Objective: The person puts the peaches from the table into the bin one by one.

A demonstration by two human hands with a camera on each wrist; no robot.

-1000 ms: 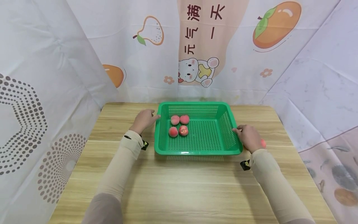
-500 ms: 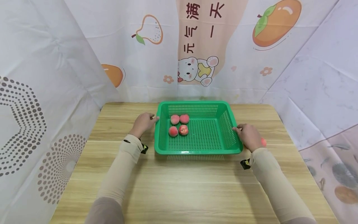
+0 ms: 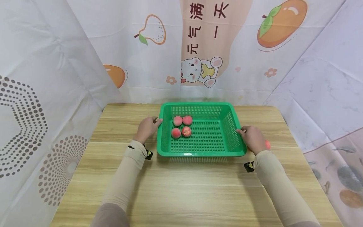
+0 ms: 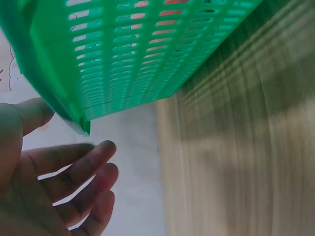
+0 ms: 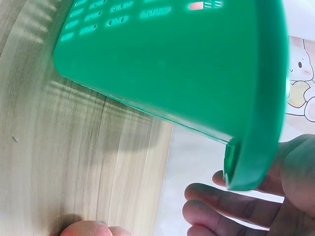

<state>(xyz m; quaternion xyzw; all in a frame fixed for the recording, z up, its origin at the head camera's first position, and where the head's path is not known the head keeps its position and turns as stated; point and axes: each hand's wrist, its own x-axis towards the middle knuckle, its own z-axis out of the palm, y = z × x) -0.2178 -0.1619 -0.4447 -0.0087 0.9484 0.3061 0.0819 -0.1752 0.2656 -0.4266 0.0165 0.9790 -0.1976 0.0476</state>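
Head view: green basket (image 3: 198, 151) is seen at centre of the tabletop (image 3: 181, 189), resting flat. Four peaches (image 3: 181, 126) are grouped in its 10 o'clock quarter, touching or nearly so. Left hand (image 3: 147, 127) is placed at the basket's 9 o'clock rim, thumb tip on the rim edge. Right hand (image 3: 253, 138) is set against the 3 o'clock rim. A further peach (image 3: 267, 144) lies on the tabletop just beside that hand, at its 3 o'clock, mostly hidden.

Left wrist view: left-hand fingers (image 4: 74, 169) are seen spread and nearly straight under the rim, thumb above it; grip not closed, nothing clasped.

Right wrist view: right-hand fingers (image 5: 221, 206) are shown extended below the rim lip, thumb behind it; grip loose, approx. half open, rim merely bracketed. The loose peach shows at 6 o'clock, bottom edge.

Assessment: step in hand is judged to be the taking hold of the basket at both sides, pre-lift. Next move req. both grips closed on the rims evenly and the basket kept level, else the peaches would likely roll.
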